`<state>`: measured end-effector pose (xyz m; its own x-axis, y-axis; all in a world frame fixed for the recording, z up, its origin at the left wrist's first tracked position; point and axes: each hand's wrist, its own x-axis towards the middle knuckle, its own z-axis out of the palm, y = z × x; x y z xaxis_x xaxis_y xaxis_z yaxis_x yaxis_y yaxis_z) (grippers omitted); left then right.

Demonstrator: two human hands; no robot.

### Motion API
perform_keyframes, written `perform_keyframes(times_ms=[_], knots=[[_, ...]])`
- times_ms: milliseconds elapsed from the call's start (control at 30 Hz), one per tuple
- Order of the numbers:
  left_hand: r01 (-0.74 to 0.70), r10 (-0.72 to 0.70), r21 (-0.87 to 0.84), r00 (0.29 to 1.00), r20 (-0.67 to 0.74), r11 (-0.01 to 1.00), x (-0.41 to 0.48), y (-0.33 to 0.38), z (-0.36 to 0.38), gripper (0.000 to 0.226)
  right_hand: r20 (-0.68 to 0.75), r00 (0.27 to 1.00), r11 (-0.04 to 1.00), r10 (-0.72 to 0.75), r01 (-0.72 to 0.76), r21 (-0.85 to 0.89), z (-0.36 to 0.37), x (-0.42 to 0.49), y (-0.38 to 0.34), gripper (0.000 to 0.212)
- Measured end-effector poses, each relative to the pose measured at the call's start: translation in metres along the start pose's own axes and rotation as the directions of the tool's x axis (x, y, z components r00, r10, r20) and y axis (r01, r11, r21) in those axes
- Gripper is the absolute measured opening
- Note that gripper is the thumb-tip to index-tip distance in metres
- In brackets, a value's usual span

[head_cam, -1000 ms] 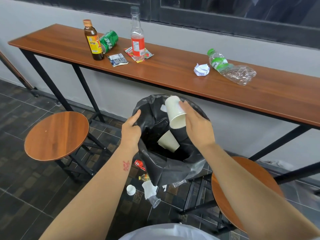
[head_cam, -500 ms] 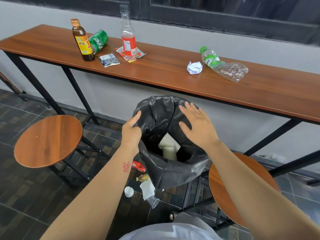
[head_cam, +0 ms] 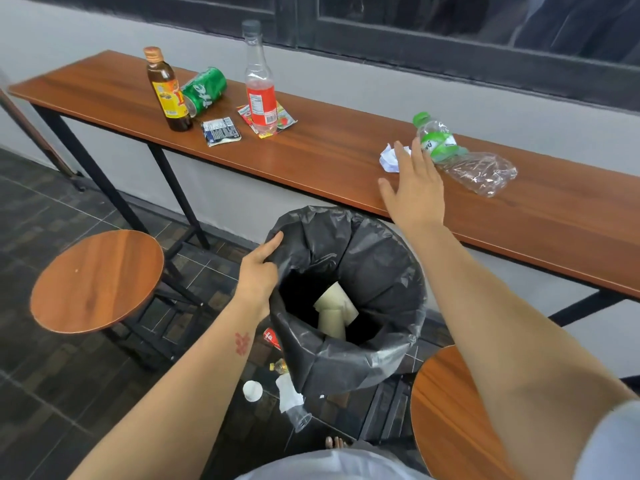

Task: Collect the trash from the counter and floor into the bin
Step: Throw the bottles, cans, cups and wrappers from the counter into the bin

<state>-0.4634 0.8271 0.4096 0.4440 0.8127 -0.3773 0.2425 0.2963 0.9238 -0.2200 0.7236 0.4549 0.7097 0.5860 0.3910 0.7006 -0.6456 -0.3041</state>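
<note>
Two paper cups (head_cam: 333, 322) lie half-hidden inside the black bin bag (head_cam: 381, 265).

White lettering is carried on the green can (head_cam: 204, 90) lying on the surface (head_cam: 329, 143) in the upper left of the frame; only the tail of a word, seemingly "ite", can be made out. A yellow label with red lettering is borne by the brown bottle (head_cam: 168, 95) just left of it, but it cannot be read. On the red label of the clear bottle (head_cam: 261, 105), upper centre, a white panel of fine print and a barcode are shown, both illegible. White print on the dark sachet (head_cam: 221, 131) and on the crushed bottle (head_cam: 440, 143), right of centre, is too small to be read.
</note>
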Motion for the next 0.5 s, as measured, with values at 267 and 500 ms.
perform_keyframes(times_ms=[267,500], knots=[[0.014,-0.013,0.025,0.999,-0.029,1.000,0.011,0.000,0.003,0.066,0.133,0.987,0.995,0.087,-0.093,0.039,0.013,0.030,0.000,0.044],[0.024,-0.023,0.029,0.999,-0.035,0.999,0.005,0.005,0.003,0.063,0.019,1.000,0.971,0.010,-0.015,0.239,0.008,0.015,0.000,0.028]])
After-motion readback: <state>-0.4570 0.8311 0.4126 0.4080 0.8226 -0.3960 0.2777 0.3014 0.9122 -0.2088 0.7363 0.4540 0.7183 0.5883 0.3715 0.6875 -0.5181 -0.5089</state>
